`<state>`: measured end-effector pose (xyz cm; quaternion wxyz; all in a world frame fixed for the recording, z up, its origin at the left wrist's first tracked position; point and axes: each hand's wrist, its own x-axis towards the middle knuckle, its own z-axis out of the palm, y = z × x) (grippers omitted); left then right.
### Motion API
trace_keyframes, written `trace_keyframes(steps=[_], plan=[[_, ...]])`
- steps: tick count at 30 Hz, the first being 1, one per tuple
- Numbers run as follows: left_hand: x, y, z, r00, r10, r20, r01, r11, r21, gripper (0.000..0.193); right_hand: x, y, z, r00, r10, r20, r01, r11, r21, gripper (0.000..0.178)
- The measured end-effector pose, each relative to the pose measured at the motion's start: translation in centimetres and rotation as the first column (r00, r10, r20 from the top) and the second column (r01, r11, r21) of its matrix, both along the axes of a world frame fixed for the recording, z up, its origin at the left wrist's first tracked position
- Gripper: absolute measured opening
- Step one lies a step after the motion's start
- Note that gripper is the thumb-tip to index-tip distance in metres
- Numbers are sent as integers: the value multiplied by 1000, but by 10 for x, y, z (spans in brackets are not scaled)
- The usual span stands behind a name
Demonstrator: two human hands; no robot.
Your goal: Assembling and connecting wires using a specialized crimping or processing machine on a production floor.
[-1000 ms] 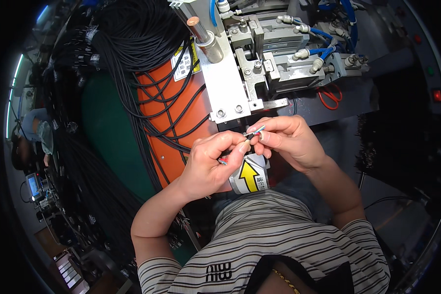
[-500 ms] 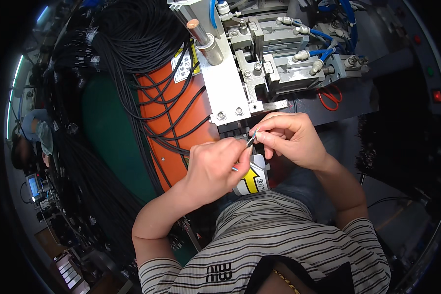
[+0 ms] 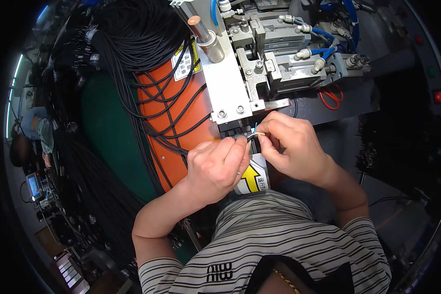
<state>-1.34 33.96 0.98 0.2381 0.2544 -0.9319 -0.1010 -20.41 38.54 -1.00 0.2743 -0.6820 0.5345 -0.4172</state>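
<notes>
My left hand (image 3: pixel 215 164) is closed, its thumb and fingertips pinching the end of a thin black cable (image 3: pixel 250 137). Fine wires, one blue and one white (image 3: pixel 259 133), fan out from that end. My right hand (image 3: pixel 296 149) meets them from the other side, with its thumb and forefinger closed around the white wire near its tip. The blue wire stands up beside the forefinger. A small bit of wire pokes out under my left hand. Both hands are just in front of the machine's metal plate (image 3: pixel 225 93); the cable's run inside my left palm is hidden.
A metal clamping machine (image 3: pixel 279 63) with blue air hoses (image 3: pixel 323 51) stands ahead. Black cables (image 3: pixel 132 34) lie heaped at the left, over an orange panel (image 3: pixel 181 127). Red-handled scissors or a loop (image 3: pixel 331 98) lies at the right. Another person (image 3: pixel 36 127) is far left.
The wires have spread apart: the blue one now points up and the white one lies toward my right hand. My right fingers have shifted slightly right, and my left hand has barely moved.
</notes>
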Motion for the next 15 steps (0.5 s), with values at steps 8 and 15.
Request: trace_keyframes(steps=[8, 15], plan=[[0, -3, -2, 998, 0, -68, 5, 997, 76, 13, -10, 0, -6, 950, 44, 311, -104, 978, 180, 8], [4, -13, -3, 977, -47, -206, 132, 897, 422, 15, -21, -8, -6, 665, -76, 743, -374, 827, 420, 11]])
